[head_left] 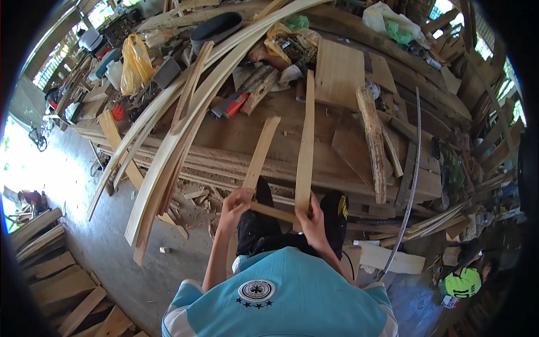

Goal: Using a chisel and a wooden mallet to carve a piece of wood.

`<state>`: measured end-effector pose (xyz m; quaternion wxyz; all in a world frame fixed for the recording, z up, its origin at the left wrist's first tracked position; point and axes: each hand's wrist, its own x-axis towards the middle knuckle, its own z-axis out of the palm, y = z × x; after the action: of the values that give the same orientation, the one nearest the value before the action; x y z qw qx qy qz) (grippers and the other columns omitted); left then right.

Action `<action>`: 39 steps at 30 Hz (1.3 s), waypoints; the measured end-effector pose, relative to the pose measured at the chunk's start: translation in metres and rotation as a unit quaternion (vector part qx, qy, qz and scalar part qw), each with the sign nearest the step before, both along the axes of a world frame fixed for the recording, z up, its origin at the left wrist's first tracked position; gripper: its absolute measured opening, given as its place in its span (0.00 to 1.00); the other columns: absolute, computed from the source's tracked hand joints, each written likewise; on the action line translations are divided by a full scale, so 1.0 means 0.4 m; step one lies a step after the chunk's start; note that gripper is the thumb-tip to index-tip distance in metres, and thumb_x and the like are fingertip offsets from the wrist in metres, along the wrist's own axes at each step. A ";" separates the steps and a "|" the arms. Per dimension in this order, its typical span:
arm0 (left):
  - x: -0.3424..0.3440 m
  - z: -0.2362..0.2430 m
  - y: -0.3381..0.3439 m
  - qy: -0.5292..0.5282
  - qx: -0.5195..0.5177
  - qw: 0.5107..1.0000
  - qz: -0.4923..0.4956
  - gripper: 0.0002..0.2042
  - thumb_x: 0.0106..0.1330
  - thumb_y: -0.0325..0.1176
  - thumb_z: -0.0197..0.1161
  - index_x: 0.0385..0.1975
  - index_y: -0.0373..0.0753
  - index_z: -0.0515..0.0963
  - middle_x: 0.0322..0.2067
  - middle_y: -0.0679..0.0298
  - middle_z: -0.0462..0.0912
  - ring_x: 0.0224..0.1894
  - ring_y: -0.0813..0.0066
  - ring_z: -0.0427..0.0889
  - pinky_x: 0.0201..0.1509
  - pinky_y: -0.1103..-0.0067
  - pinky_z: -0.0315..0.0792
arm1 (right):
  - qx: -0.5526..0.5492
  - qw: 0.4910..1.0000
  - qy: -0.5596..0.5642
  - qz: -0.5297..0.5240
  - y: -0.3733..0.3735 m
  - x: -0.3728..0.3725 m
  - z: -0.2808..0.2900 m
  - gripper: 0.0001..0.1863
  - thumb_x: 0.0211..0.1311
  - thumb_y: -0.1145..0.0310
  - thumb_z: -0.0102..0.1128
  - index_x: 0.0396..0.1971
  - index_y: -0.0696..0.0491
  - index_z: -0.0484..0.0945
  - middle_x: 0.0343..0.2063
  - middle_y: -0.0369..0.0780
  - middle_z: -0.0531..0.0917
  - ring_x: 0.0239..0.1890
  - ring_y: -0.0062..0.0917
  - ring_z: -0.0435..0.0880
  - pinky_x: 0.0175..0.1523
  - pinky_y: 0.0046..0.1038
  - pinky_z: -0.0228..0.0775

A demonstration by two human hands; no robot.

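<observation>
Just in front of my lap, my left hand [236,208] is closed with fingers and thumb pinched at the near end of a short flat wooden strip [261,154]. That strip slants up and away over the bench edge. My right hand [313,223] grips the near end of a longer pale wooden strip [305,146], which points away across the wooden workbench [285,151]. A narrow wooden crosspiece [273,212] spans from one hand to the other. Whether it is joined to the two strips cannot be told, as my fingers cover its ends.
Long bent wooden strips [208,95] overhang the bench at left. A red-handled tool [237,105] lies behind them. At right are a rough-edged wood piece [371,146] and a long thin curved strip [412,180]. Another person in a bright green shirt [463,282] is low at right.
</observation>
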<state>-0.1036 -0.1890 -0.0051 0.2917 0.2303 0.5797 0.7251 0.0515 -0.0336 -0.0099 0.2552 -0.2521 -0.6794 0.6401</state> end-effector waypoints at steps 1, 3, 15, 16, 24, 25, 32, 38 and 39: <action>0.036 0.022 -0.030 -0.009 -0.029 1.000 -0.005 0.15 0.48 0.22 0.52 0.38 0.34 0.72 0.37 0.66 0.72 0.38 0.81 0.69 0.39 0.86 0.64 | -0.004 1.000 -0.005 -0.001 -0.022 0.028 0.006 0.32 0.50 0.76 0.53 0.57 0.54 0.53 0.42 0.40 0.70 0.41 0.19 0.70 0.45 0.21 0.64; 0.073 0.024 -0.062 -0.018 -0.061 0.998 -0.004 0.15 0.48 0.22 0.52 0.39 0.35 0.71 0.37 0.67 0.72 0.39 0.82 0.69 0.39 0.87 0.63 | -0.076 0.997 -0.018 -0.014 -0.050 0.057 0.034 0.33 0.51 0.80 0.49 0.58 0.54 0.50 0.30 0.35 0.74 0.31 0.15 0.70 0.38 0.17 0.62; 0.019 0.031 0.015 -0.066 -0.033 0.997 0.037 0.17 0.50 0.20 0.58 0.42 0.35 0.70 0.34 0.68 0.74 0.28 0.87 0.69 0.27 0.88 0.65 | -0.463 0.883 0.080 0.012 0.004 -0.006 0.077 0.28 0.55 0.69 0.40 0.58 0.49 0.52 0.49 0.38 0.67 0.51 0.25 0.65 0.54 0.27 0.56; 0.008 0.034 0.022 -0.079 -0.033 0.996 0.034 0.17 0.49 0.19 0.58 0.42 0.34 0.70 0.34 0.68 0.74 0.28 0.87 0.69 0.27 0.89 0.65 | -0.430 0.899 0.085 -0.003 -0.010 -0.011 0.076 0.25 0.56 0.68 0.41 0.56 0.50 0.55 0.44 0.40 0.68 0.45 0.25 0.69 0.48 0.25 0.62; 0.009 0.060 -0.013 -0.060 -0.111 0.991 -0.037 0.18 0.50 0.22 0.59 0.43 0.38 0.71 0.29 0.70 0.73 0.26 0.88 0.68 0.24 0.90 0.62 | -0.423 0.904 0.013 -0.065 -0.087 0.056 0.056 0.15 0.58 0.69 0.45 0.45 0.58 0.65 0.36 0.38 0.73 0.41 0.23 0.72 0.45 0.25 0.66; 0.016 0.061 -0.010 -0.069 -0.104 0.992 -0.028 0.17 0.51 0.23 0.59 0.43 0.37 0.71 0.28 0.70 0.73 0.26 0.89 0.67 0.24 0.90 0.62 | -0.403 0.913 0.020 -0.064 -0.067 0.050 0.035 0.13 0.57 0.69 0.45 0.42 0.58 0.67 0.33 0.37 0.74 0.39 0.22 0.73 0.44 0.24 0.66; -0.068 0.008 0.128 0.017 -0.062 0.998 0.024 0.18 0.53 0.27 0.61 0.45 0.36 0.69 0.35 0.68 0.74 0.32 0.85 0.72 0.33 0.88 0.68 | -0.306 0.924 0.021 -0.230 0.111 -0.119 -0.015 0.10 0.49 0.74 0.53 0.34 0.57 0.71 0.29 0.37 0.75 0.33 0.22 0.73 0.39 0.23 0.64; -0.166 -0.004 0.168 0.213 -0.108 0.964 -0.115 0.19 0.50 0.29 0.63 0.44 0.36 0.69 0.39 0.63 0.74 0.39 0.78 0.73 0.39 0.83 0.68 | -0.258 0.934 0.046 -0.241 0.158 -0.161 -0.063 0.12 0.45 0.78 0.55 0.34 0.58 0.75 0.29 0.39 0.77 0.31 0.22 0.74 0.37 0.23 0.65; -0.170 -0.024 0.169 0.248 -0.128 0.955 -0.099 0.19 0.50 0.29 0.63 0.43 0.37 0.69 0.38 0.62 0.74 0.39 0.77 0.73 0.39 0.83 0.68 | -0.259 0.935 0.043 -0.239 0.161 -0.166 -0.076 0.12 0.45 0.78 0.55 0.34 0.58 0.75 0.29 0.39 0.77 0.31 0.22 0.74 0.37 0.23 0.65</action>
<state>-0.1716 -0.1212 -0.0147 0.2367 0.4199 0.6959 0.5324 -0.0147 0.0307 -0.0401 0.3559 -0.4364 -0.3981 0.7242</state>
